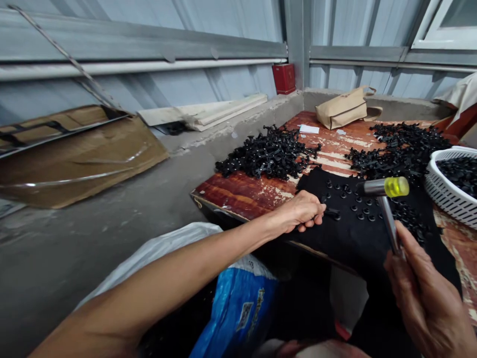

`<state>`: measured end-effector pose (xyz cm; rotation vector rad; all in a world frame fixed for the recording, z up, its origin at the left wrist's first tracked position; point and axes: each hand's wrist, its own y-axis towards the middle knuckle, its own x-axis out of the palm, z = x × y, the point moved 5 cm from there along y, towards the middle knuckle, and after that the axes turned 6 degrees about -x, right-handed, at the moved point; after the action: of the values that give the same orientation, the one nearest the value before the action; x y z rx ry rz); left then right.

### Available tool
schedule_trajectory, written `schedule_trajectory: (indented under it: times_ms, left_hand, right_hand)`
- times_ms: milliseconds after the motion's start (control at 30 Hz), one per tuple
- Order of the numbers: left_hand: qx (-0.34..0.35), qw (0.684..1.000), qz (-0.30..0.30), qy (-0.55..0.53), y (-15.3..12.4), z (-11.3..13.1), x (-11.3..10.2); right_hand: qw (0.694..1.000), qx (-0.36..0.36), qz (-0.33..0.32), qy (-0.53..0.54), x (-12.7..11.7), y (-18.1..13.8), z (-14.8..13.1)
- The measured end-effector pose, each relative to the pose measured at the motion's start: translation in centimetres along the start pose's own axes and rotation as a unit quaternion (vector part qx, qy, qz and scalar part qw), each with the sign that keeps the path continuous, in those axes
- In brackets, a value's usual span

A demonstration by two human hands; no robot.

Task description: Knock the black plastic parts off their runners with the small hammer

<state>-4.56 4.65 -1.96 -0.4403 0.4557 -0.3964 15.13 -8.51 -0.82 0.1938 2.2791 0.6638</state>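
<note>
Gripping a hammer (388,219) by its handle, the right hand (421,293) holds the steel head, capped in yellow at one end, above a black cloth (335,243). Left hand (303,211): fingers curled closed on a small black part (331,214), its end projecting over the cloth. Hammer head apart from this part, to its right. Round black pieces (360,217) stand spaced on the cloth just beyond. Cloth drapes over the near edge of a worn red-brown surface (231,196). One heap of black parts (264,151) at left, a second heap (402,149) at right, near a white basket (452,194) of dark pieces. Farther back: white paper (308,129), tan bag (341,109); red box (283,78) in the corner. Blue-and-white sack (238,308) below the left forearm.
</note>
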Motion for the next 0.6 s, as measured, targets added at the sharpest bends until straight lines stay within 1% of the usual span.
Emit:
schedule_trajectory:
  times_ms: [67,133,167,233,267,333,400,433,500,600]
  left_hand:
    - [0.017,0.999,0.004,0.036,0.3,-0.2,0.1]
    - [0.032,0.998,0.003,0.058,0.4,-0.2,-0.1]
    - [0.035,0.998,-0.003,0.058,0.4,-0.1,-0.2]
    - [0.032,0.999,-0.025,0.024,0.0,0.1,-0.2]
    - [0.033,0.999,-0.038,-0.004,-0.3,0.4,0.0]
    - [0.051,0.995,-0.062,-0.057,-1.3,1.1,0.6]
    - [0.081,0.990,-0.086,-0.077,-2.6,1.9,1.6]
    - [0.092,0.988,-0.100,-0.074,-3.3,2.3,2.2]
    - [0.102,0.984,-0.134,-0.064,-4.4,2.7,3.5]
    - [0.103,0.976,-0.182,-0.058,-5.3,3.0,5.0]
  right_hand:
    - [0.999,-0.023,-0.028,-0.023,0.8,0.3,0.2]
    - [0.998,-0.028,-0.052,-0.033,0.9,0.6,0.2]
    - [0.998,-0.021,-0.054,-0.032,0.7,0.7,0.1]
    - [0.999,0.010,-0.036,-0.014,-0.1,0.8,-0.2]
    - [0.999,0.038,-0.023,0.008,-0.4,0.8,-0.3]
    - [0.988,0.123,-0.006,0.098,-0.5,0.5,-0.1]
    - [0.960,0.198,-0.010,0.198,0.3,0.1,0.4]
    - [0.945,0.222,-0.019,0.239,0.8,0.0,0.5]
    - [0.929,0.238,-0.036,0.282,1.6,-0.2,0.7]
    - [0.915,0.247,-0.038,0.317,1.8,-0.7,0.6]
